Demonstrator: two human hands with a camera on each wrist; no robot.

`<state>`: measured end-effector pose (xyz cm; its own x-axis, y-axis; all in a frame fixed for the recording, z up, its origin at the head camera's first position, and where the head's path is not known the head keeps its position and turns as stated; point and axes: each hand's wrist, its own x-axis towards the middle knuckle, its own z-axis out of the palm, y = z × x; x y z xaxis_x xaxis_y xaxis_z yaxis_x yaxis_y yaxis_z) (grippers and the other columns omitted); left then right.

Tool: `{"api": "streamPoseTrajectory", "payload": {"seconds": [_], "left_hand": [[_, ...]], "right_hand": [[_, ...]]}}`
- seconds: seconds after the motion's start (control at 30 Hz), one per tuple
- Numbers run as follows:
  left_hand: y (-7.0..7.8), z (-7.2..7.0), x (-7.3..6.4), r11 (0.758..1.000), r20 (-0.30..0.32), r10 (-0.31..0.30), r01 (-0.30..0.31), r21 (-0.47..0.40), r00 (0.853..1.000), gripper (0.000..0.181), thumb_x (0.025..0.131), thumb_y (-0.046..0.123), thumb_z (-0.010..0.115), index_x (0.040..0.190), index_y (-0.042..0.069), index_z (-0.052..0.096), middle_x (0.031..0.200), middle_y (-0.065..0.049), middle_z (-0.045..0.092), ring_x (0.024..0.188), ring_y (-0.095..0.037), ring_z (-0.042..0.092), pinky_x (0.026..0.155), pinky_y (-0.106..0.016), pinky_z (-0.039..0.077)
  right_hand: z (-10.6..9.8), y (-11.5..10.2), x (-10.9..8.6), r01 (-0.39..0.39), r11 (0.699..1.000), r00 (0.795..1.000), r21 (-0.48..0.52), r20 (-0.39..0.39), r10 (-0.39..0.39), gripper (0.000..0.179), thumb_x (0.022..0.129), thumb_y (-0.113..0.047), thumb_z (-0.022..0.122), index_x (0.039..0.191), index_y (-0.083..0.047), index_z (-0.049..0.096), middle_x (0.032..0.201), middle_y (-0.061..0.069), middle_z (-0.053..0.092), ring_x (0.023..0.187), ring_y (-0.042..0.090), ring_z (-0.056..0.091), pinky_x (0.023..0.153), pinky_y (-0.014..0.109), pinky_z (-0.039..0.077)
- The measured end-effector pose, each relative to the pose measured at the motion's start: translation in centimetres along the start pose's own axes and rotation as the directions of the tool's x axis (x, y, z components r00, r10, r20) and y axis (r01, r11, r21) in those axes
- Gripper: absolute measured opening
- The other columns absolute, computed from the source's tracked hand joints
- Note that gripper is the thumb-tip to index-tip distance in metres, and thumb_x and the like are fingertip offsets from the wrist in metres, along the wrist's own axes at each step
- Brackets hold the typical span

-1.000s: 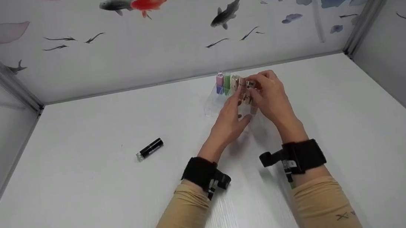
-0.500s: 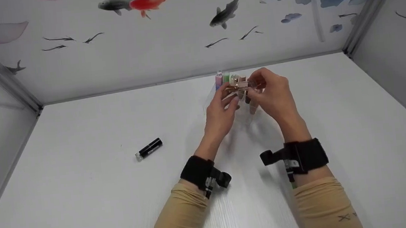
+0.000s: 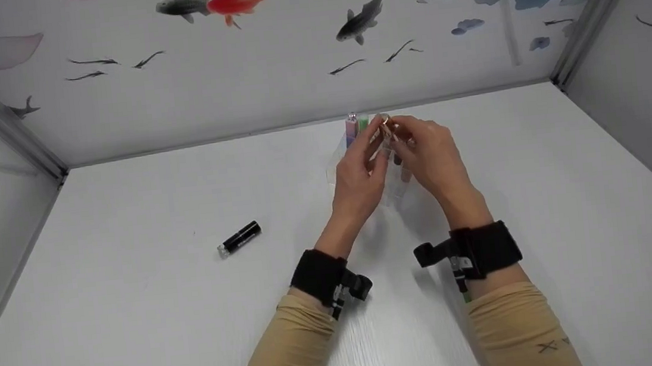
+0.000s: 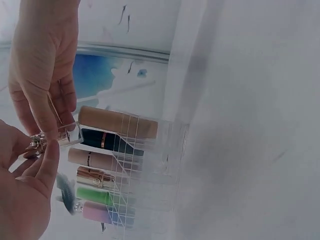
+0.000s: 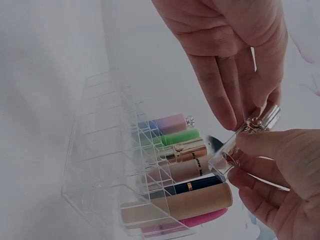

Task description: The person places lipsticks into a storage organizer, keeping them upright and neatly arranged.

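Note:
A lipstick tube (image 5: 230, 145) with clear walls and gold ornament is held between both hands above a transparent organizer (image 5: 92, 135). My left hand (image 3: 355, 180) grips its metallic end. My right hand (image 3: 433, 151) pinches the clear part between thumb and fingers. Fingers hide much of the tube in the head view. Lipsticks stand in a row in the organizer: a pink-and-blue one (image 5: 170, 122), a green one (image 5: 181, 137), a gold one (image 5: 192, 149), a pale pink one (image 4: 90, 158), a black one (image 4: 95, 139) and a tan one (image 4: 105, 119).
A black lipstick tube (image 3: 241, 237) with a clear end lies on the white table (image 3: 136, 321), left of the hands. A magenta tube (image 5: 205, 218) shows beyond the tan one. Behind the organizer rises a fish-printed wall (image 3: 292, 78).
Both hands were down at the organizer's row. Half a second ago the tube lay crosswise between them; now it is turned, its end pointing away, and the hands are closer together.

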<state>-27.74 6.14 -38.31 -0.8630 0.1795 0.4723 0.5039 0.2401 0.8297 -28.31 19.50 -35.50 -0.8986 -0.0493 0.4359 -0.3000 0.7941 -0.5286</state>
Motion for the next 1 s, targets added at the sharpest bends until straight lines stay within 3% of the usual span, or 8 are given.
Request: {"api": "streamPoseTrajectory", "payload": {"seconds": [0.2, 0.37, 0.53, 0.7, 1.0], "left_hand": [[0.0, 0.2, -0.1, 0.992, 0.061, 0.037, -0.044, 0.121, 0.997, 0.053, 0.097, 0.009, 0.047, 0.147, 0.02, 0.032, 0.148, 0.002, 0.04, 0.132, -0.009, 0.044, 0.094, -0.017, 0.047], [-0.2, 0.4, -0.2, 0.992, 0.133, 0.021, -0.038, 0.122, 0.991, 0.063, 0.093, 0.0, 0.045, 0.149, 0.02, 0.026, 0.154, 0.001, 0.029, 0.137, -0.011, 0.037, 0.1, -0.026, 0.045], [-0.4, 0.5, -0.4, 0.992, 0.177, 0.004, -0.026, 0.121, 0.984, 0.071, 0.088, -0.001, 0.046, 0.151, 0.02, 0.02, 0.155, -0.005, 0.017, 0.137, -0.014, 0.035, 0.098, -0.022, 0.046], [-0.7, 0.5, -0.5, 0.986, 0.212, -0.012, -0.023, 0.162, 0.977, 0.075, 0.087, -0.001, 0.049, 0.151, 0.019, 0.017, 0.155, -0.005, 0.016, 0.138, -0.013, 0.032, 0.098, -0.022, 0.046], [-1.0, 0.4, -0.4, 0.982, 0.243, -0.006, -0.04, 0.185, 0.97, 0.074, 0.086, 0.0, 0.05, 0.151, 0.018, 0.019, 0.156, -0.002, 0.018, 0.137, -0.011, 0.033, 0.096, -0.023, 0.048]], "right_hand": [[0.2, 0.0, -0.2, 0.055, 0.998, 0.997, -0.004, -0.053, -0.056, 0.039, 0.09, -0.009, 0.062, 0.128, -0.008, 0.055, 0.11, 0.013, 0.063, 0.094, 0.025, 0.064, 0.081, 0.038, 0.055], [0.4, 0.2, -0.3, 0.069, 0.996, 0.995, -0.051, -0.063, -0.072, 0.044, 0.089, -0.005, 0.063, 0.131, -0.01, 0.05, 0.115, 0.015, 0.058, 0.097, 0.028, 0.064, 0.08, 0.041, 0.055], [0.5, 0.5, -0.3, 0.089, 0.994, 0.994, -0.063, -0.065, -0.093, 0.042, 0.088, -0.004, 0.064, 0.128, -0.009, 0.053, 0.111, 0.014, 0.061, 0.097, 0.027, 0.063, 0.081, 0.04, 0.054], [0.7, 0.8, -0.3, 0.09, 0.991, 0.992, -0.094, -0.075, -0.098, 0.038, 0.086, -0.005, 0.067, 0.123, -0.008, 0.057, 0.1, 0.014, 0.067, 0.093, 0.028, 0.061, 0.082, 0.041, 0.051], [0.6, 1.0, -0.2, 0.094, 0.989, 0.988, -0.117, -0.113, -0.107, 0.031, 0.088, -0.012, 0.066, 0.118, -0.007, 0.062, 0.098, 0.011, 0.072, 0.094, 0.031, 0.061, 0.088, 0.049, 0.046]]}}
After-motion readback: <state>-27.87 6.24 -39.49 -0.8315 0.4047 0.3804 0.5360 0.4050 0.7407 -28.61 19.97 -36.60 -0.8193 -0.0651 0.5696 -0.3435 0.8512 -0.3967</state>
